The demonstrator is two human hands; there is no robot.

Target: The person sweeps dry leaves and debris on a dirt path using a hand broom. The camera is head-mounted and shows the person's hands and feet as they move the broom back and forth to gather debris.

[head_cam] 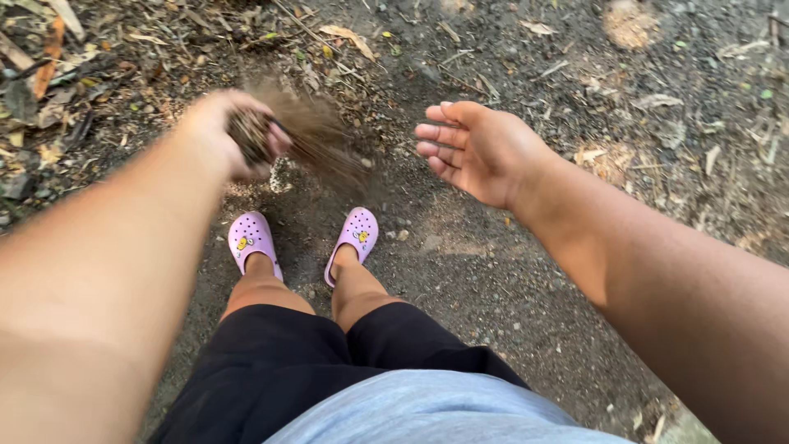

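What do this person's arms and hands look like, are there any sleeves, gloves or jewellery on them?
Both arms are bare as far up as the picture shows, with no sleeves in view. The left hand is motion-blurred, so small details cannot be told. The right hand wears no glove, and no ring, watch or bracelet shows on it or its wrist.

broom in left hand, clogs below; right hand opposite.

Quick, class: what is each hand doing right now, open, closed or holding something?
Left hand: closed around a bundle of thin brown sticks, blurred.
Right hand: open, palm up, empty.
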